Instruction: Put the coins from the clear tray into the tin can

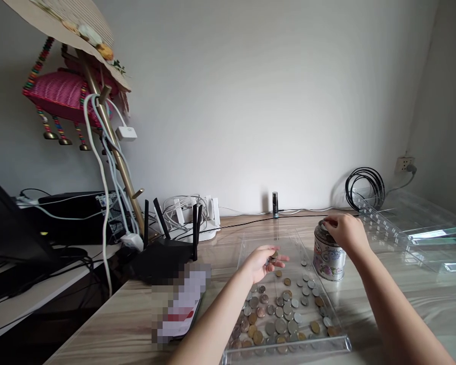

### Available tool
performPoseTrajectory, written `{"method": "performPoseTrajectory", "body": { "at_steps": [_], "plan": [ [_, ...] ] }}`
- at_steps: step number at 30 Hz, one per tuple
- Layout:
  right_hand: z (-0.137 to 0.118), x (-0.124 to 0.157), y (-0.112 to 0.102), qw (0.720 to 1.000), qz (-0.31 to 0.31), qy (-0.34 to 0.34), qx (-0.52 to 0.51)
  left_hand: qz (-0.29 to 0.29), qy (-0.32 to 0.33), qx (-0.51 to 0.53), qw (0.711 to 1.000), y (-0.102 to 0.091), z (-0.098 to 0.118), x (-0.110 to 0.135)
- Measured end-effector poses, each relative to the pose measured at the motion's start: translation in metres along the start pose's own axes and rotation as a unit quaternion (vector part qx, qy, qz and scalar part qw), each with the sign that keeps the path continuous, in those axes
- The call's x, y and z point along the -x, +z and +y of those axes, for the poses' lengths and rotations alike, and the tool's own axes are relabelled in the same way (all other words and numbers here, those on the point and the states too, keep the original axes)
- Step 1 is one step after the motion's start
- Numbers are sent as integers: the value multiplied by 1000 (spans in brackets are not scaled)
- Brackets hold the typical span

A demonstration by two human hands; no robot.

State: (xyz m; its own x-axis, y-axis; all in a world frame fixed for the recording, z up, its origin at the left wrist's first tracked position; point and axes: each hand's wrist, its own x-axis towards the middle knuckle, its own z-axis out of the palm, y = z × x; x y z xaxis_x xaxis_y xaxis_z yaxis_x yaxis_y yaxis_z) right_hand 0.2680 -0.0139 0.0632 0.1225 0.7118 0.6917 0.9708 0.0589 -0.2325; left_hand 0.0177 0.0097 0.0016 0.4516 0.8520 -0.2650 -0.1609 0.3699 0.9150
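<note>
My left hand, palm turned up and fingers partly curled, holds a few coins above a clear plastic tray. Many loose coins, silver and brass coloured, lie spread over the tray below it. To the right of the tray stands a round, flower-patterned tin, upright. My right hand is over the tin's top, fingertips pinched together at its rim. Whatever is between those fingers is too small or hidden to make out, and the inside of the tin does not show.
Left of the tray lies a phone-like object, partly blurred, near a black router. A white router with cables, a small dark bottle and a coiled black cable are along the wall. Clear plastic pieces lie at right.
</note>
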Motion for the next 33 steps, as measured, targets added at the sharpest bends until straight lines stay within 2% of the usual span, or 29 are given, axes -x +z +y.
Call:
{"method": "performPoseTrajectory", "body": {
  "at_steps": [3,5,7,10,12,14,17,20,23,25,28,30,33],
  "plan": [
    [-25,9,-1,995,43,-55,-64,-16,2,10,1000,-1,0,-1],
    [-47,19,5,989,-4,-105,-108,-42,-11,21,999,-1,0,-1],
    [-67,32,16,976,-91,-150,-132,-57,-33,31,997,0,1,-2],
    [-88,49,37,953,-203,-179,-134,-49,-48,33,997,1,0,-3],
    [-95,55,47,948,-230,-171,-141,-42,-49,31,997,2,-1,-4],
    [-97,56,48,951,-209,-154,-166,-37,-51,34,997,1,-2,-5],
    [-89,47,34,954,-119,-136,-237,-59,-48,39,996,0,-1,-4],
    [-66,30,12,953,0,-91,-290,-90,-49,46,994,-1,0,-2],
    [-31,10,-3,974,63,0,-220,-78,-41,69,994,-1,1,-1],
    [-8,0,-5,990,37,63,-124,-79,-40,85,992,-2,0,-2],
    [15,-7,-1,990,-56,126,-28,-87,-36,104,990,-3,-1,-3],
    [23,-8,3,987,-95,125,-12,-86,-33,112,989,-4,-1,-4],
    [24,-7,6,992,-91,87,1,-80,-34,120,989,-4,-1,-4]
  ]
}}
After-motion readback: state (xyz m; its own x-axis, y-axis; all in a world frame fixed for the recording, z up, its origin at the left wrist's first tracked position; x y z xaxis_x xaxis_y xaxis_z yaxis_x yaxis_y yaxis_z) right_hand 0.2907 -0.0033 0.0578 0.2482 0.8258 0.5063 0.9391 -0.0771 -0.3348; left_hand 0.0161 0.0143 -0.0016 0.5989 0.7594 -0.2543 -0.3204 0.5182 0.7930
